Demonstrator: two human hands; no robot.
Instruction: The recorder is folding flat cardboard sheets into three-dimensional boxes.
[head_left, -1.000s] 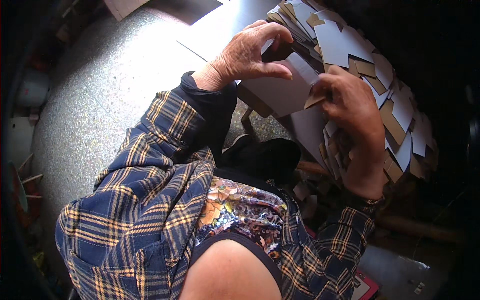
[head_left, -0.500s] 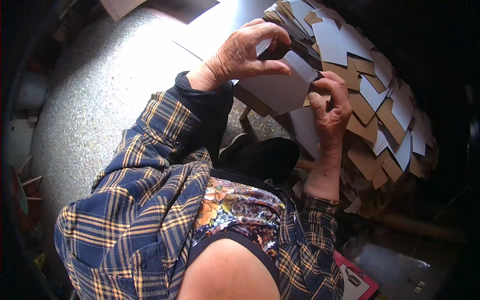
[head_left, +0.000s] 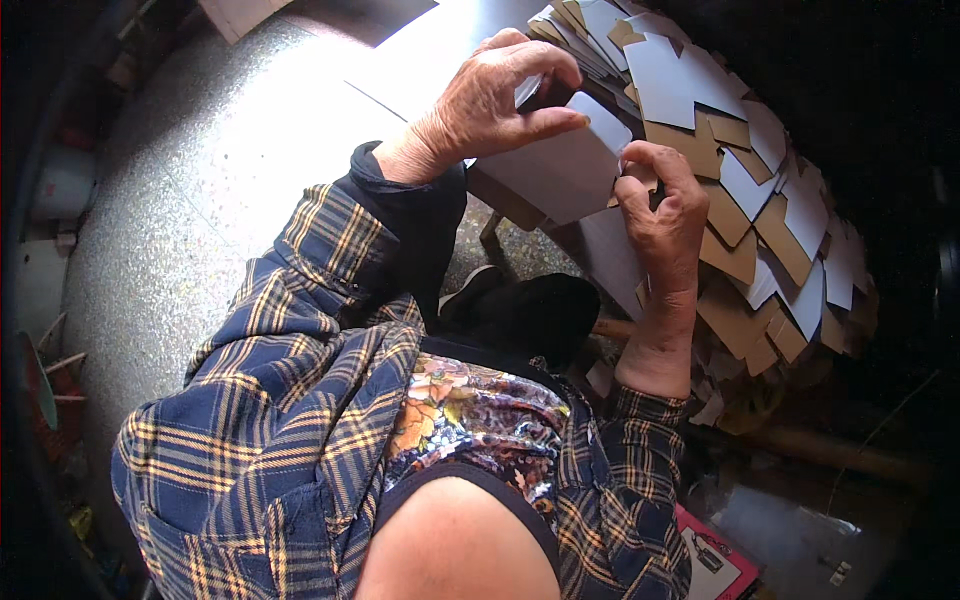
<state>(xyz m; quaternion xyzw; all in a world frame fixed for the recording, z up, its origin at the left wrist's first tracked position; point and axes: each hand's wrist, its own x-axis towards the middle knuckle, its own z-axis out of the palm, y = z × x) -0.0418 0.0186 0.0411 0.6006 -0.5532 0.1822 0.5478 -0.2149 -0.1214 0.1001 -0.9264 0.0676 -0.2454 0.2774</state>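
Note:
A small white cardboard box (head_left: pixel 560 180), partly folded, is held between my two hands in front of my knees. A rounded white flap (head_left: pixel 605 122) stands out from its far edge. My left hand (head_left: pixel 505 95) is curled around the far left side, thumb along the top and fingers partly hidden behind the card. At the right corner of the box, my right hand (head_left: pixel 668 205) is closed in a pinch, thumb and forefinger bent together at the edge. What its fingertips press on is partly hidden.
A large heap of flat cardboard blanks (head_left: pixel 755 200), white on one side and brown on the other, rises at the right. Below it lie a pink-edged printed sheet (head_left: pixel 715 560) and a clear plastic bag (head_left: pixel 790 530). Speckled floor (head_left: pixel 200 220) stretches to the left.
My right hand has shifted slightly right and toward me. The flap by its fingers now shows flatter, with its rounded corners visible. My left hand has hardly moved.

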